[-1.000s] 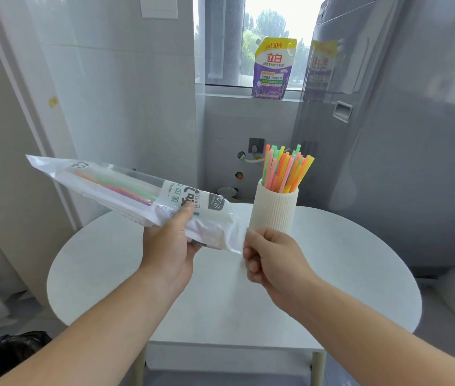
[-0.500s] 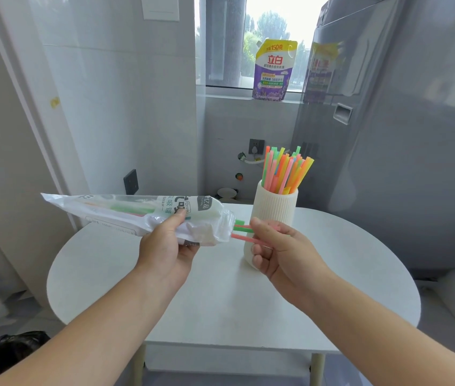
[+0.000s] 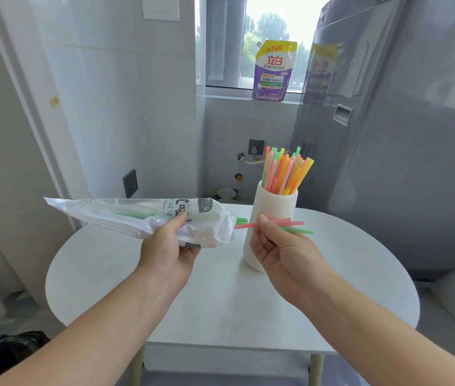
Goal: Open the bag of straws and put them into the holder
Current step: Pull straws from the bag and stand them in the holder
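Observation:
My left hand [image 3: 168, 247] grips a clear and white plastic straw bag [image 3: 126, 215] near its open right end, holding it roughly level above the table. A pink and a green straw [image 3: 294, 227] stick out of that opening; my right hand [image 3: 279, 246] pinches them between thumb and fingers just right of the bag mouth. Behind my right hand stands the white ribbed holder [image 3: 275, 210], upright on the table, with several coloured straws [image 3: 286, 171] fanning out of its top.
A round white table [image 3: 220, 302] lies under both hands. A purple and yellow detergent pouch [image 3: 273, 71] stands on the window sill. A grey fridge [image 3: 401, 135] fills the right side. A black bag [image 3: 3, 355] sits at the lower left.
My left hand lowered the bag to level. My right hand left the bag's end, took the straw tips and drew them further out to the right.

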A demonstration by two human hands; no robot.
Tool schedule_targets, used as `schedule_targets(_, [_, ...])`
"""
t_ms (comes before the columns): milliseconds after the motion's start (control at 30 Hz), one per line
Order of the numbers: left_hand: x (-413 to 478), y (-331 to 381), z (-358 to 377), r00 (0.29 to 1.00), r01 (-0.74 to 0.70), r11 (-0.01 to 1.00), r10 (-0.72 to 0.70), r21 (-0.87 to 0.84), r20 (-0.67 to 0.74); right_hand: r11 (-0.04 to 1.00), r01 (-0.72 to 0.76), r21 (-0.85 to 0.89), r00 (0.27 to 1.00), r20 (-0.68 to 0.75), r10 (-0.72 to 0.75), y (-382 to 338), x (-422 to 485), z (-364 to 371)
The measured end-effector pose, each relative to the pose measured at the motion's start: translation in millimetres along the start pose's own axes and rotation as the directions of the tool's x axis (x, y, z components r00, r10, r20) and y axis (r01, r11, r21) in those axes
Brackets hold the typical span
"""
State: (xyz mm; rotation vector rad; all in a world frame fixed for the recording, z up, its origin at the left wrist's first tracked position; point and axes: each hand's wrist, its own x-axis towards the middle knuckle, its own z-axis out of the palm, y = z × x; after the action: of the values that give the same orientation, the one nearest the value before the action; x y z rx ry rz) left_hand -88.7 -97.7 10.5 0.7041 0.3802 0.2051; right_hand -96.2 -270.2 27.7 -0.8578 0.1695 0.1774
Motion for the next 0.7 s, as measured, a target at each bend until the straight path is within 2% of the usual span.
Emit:
schedule_targets(167, [-1.0, -3.8, -0.1, 1.000, 0.004, 1.000, -0.004, 0.001, 0.006, 1.000, 0.012, 0.015, 0.996, -0.085, -0.011, 5.5, 4.2, 4.7])
schedule_targets(267, [-1.0, -4.1, -0.2, 1.000, 0.014, 1.000, -0.014, -0.007, 0.012, 0.998, 0.052, -0.024, 0.998, -0.019, -0.053, 6.3, 3.4, 5.8])
schedule_targets(333, [-1.1, -3.2, 0.0, 1.000, 0.026, 1.000, -0.025, -0.015, 0.018, 0.979, 0.128, -0.157, 0.992, 0.030, -0.125, 6.1, 3.5, 4.1])
schedule_targets(433, [-1.1, -1.3, -0.1, 0.999, 0.041, 0.999, -0.041, -0.029, 0.017, 0.871, 0.299, -0.390, 0.953, 0.083, -0.290, -4.1, 4.8, -0.5])
schedule_targets(533, [1.1, 2.6, -1.6, 0.999, 0.048, 0.998, -0.048, -0.038, 0.018, 0.696, 0.468, -0.545, 0.875, 0.176, -0.451, -29.2, 4.8, -2.4])
schedule_targets(600, [4.0, 6.1, -4.0, 0.999, 0.050, 0.997, -0.049, -0.054, 0.012, 0.583, 0.551, -0.596, 0.818, 0.248, -0.520, -48.1, 3.6, -2.3])
schedule_targets(700, [8.3, 9.0, -7.2, 0.999, 0.052, 0.996, -0.052, -0.076, 0.003, 0.511, 0.613, -0.603, 0.767, 0.298, -0.568, -74.3, 2.4, -2.3])
